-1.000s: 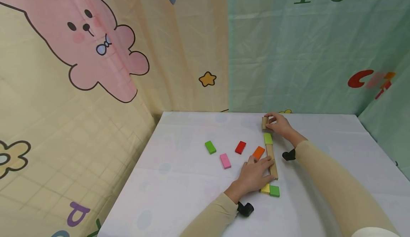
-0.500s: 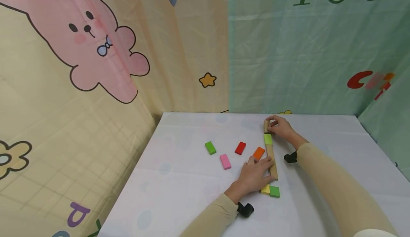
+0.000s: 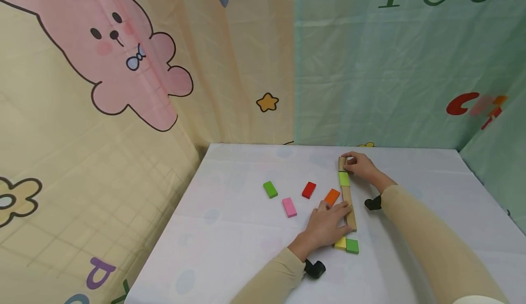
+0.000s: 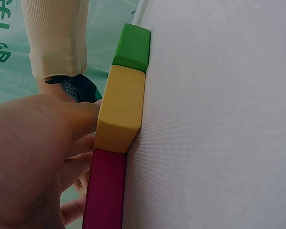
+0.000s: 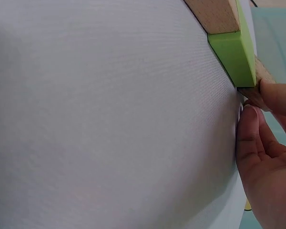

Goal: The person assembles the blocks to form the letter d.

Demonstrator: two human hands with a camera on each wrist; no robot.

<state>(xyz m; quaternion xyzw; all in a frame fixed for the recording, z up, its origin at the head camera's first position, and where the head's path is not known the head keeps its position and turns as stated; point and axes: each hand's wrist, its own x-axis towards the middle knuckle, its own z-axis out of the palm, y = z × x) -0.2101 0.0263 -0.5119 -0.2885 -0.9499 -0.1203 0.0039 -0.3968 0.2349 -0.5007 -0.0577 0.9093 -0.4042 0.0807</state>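
A narrow row of blocks runs away from me on the white table. At its far end my right hand [image 3: 361, 166] pinches a plain wooden block [image 3: 341, 164] between thumb and fingers, its near end right at the lime green block [image 3: 344, 179]. Nearer lie two more wooden blocks [image 3: 346, 195] in line. My left hand [image 3: 324, 226] rests on the row's near part, fingers spread, fingertips and thumb at the nearest wooden block. Beside it are a yellow block [image 4: 121, 102] and a green block [image 4: 133, 45]. A crimson block [image 4: 105, 191], hidden in the head view, lies under that hand.
Left of the row lie loose blocks: orange [image 3: 332, 196], red [image 3: 308, 190], pink [image 3: 289, 207] and green [image 3: 270, 189]. The white table [image 3: 230, 258] ends at printed curtains [image 3: 246, 57] behind and at the sides. A black wrist device [image 3: 315, 269] sits at each sleeve.
My right hand has brought the wooden block down and toward me, from a gap beyond the lime green block to right against its far end. The left hand has stayed in place.
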